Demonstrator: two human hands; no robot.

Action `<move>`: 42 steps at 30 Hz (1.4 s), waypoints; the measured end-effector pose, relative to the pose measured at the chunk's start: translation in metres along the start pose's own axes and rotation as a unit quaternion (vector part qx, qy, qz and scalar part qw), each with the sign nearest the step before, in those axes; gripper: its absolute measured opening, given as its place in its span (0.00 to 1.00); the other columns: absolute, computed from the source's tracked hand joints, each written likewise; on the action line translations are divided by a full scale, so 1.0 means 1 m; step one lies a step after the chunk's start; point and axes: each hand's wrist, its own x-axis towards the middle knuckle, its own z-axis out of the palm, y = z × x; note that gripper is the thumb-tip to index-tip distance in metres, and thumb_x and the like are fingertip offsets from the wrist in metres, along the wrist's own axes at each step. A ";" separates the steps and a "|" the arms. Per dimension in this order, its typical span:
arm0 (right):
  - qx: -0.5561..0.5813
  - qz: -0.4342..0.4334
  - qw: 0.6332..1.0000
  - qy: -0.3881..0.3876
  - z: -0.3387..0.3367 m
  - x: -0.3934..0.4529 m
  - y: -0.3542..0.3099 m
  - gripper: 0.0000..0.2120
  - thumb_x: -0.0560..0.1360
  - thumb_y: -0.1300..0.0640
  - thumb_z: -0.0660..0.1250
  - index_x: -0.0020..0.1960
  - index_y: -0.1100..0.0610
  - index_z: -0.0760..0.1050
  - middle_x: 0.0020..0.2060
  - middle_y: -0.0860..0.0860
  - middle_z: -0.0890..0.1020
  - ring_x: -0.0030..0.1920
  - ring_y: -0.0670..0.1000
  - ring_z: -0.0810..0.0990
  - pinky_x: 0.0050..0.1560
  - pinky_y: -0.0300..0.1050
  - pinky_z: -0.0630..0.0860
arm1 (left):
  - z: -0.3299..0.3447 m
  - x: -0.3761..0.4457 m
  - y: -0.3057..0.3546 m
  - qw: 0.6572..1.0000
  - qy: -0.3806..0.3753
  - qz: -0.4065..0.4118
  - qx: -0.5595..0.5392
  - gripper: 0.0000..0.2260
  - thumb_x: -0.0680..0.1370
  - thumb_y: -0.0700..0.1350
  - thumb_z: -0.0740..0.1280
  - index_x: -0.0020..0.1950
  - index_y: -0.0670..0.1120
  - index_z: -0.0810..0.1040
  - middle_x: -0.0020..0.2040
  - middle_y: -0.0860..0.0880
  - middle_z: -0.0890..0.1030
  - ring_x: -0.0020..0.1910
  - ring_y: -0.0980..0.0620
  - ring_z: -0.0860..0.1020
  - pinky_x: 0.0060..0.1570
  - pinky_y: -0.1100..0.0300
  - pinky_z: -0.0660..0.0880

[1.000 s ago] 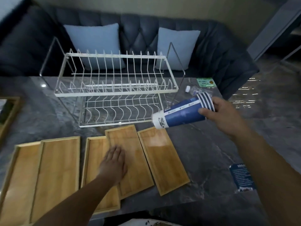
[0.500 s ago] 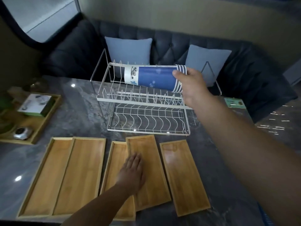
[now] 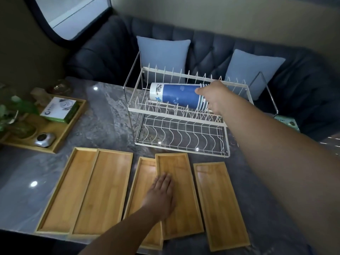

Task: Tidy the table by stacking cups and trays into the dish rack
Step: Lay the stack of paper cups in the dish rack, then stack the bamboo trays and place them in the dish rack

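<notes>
A white two-tier wire dish rack [image 3: 139,111] stands at the back of the grey marble table. My right hand [image 3: 215,97] grips a nested stack of blue-and-white paper cups [image 3: 176,95] by its rim end, holding it sideways inside the rack's upper tier, base pointing left. Several bamboo trays lie along the table's front edge: two overlapping at the left [image 3: 103,192], two overlapping in the middle [image 3: 182,181], one at the right [image 3: 219,203]. My left hand [image 3: 161,196] rests flat, fingers spread, on the middle trays.
A larger wooden tray [image 3: 60,138] at the far left holds a green-and-white box [image 3: 59,109], a small silver gadget [image 3: 45,139] and a plant [image 3: 12,113]. A dark sofa with two light blue cushions [image 3: 163,56] stands behind the table.
My right hand has carried the cup stack from the right of the rack up and over into the upper tier, lowering it among the wires. My left hand has stayed on the middle trays.
</notes>
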 end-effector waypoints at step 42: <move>-0.263 0.088 0.955 -0.107 -0.071 -0.147 0.341 0.14 0.81 0.53 0.57 0.44 0.58 0.77 0.42 0.57 0.80 0.49 0.60 0.79 0.45 0.48 0.70 | -0.050 0.003 0.088 0.962 -0.068 -0.049 -0.260 0.15 0.81 0.52 0.56 0.59 0.45 0.77 0.58 0.44 0.80 0.54 0.43 0.78 0.55 0.49 0.76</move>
